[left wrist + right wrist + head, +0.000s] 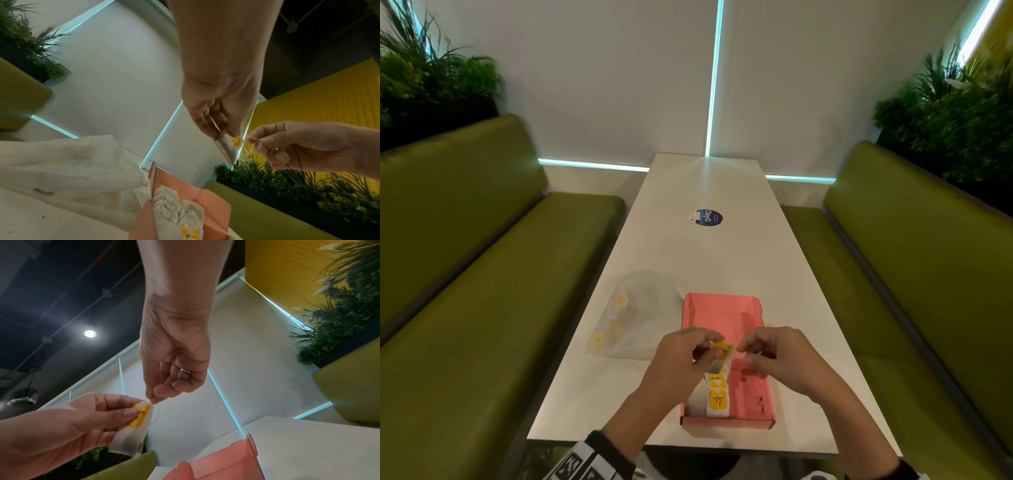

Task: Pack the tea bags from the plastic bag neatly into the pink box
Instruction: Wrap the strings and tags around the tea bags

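Both hands hover over the pink box (753, 387): left hand (681, 356) pinches a tea bag (719, 358), right hand (774, 353) pinches its string (156, 410). Left of them lies the plastic bag (633, 318).

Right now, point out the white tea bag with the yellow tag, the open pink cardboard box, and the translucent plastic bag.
White tea bag with yellow tag (131, 437): right wrist view, paper pouch.
Open pink cardboard box (726, 310): head view, far flap.
Translucent plastic bag (643, 308): head view, crumpled middle.
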A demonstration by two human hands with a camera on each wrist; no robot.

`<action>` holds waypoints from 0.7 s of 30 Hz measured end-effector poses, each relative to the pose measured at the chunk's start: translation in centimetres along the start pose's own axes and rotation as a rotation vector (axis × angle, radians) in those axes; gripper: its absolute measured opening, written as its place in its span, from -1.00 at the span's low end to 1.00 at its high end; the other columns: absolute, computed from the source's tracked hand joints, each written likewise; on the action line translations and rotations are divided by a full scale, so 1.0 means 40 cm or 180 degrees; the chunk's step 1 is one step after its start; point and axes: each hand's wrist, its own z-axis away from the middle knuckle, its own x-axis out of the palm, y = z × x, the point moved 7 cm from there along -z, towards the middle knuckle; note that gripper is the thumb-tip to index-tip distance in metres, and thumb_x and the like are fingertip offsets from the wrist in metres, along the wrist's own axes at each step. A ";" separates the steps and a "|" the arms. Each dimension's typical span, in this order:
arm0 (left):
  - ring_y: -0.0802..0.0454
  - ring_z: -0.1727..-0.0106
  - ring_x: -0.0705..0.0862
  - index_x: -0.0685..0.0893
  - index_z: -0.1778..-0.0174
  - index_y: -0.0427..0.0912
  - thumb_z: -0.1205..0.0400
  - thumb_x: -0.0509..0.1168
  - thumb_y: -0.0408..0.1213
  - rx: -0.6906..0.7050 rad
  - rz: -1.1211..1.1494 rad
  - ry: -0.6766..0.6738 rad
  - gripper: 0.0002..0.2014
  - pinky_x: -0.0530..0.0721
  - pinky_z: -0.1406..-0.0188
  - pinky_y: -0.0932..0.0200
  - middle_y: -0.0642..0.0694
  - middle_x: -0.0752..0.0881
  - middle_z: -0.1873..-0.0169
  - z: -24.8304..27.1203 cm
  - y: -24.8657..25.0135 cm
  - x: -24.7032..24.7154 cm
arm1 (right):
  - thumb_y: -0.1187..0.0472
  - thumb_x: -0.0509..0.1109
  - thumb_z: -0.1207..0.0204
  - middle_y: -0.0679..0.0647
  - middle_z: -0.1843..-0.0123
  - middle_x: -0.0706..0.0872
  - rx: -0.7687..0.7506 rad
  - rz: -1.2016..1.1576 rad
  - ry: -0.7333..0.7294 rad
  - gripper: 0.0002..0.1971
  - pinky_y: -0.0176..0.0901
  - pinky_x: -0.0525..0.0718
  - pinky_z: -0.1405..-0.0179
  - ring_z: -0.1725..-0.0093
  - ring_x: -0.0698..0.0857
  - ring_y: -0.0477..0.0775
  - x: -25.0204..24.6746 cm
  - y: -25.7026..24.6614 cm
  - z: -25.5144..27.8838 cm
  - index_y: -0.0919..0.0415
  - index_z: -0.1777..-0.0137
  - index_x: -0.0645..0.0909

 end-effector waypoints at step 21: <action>0.20 0.26 0.65 0.56 -0.08 0.24 -0.52 0.43 -0.40 0.0042 0.0838 0.0354 -0.58 0.60 0.22 0.45 0.19 0.68 0.30 -0.002 -0.018 -0.028 | 0.32 0.51 -0.42 -0.07 -0.03 0.66 -0.0208 -0.0457 0.0592 -0.82 -0.54 0.51 0.25 0.29 0.58 -0.34 0.012 -0.014 -0.015 0.07 0.35 0.70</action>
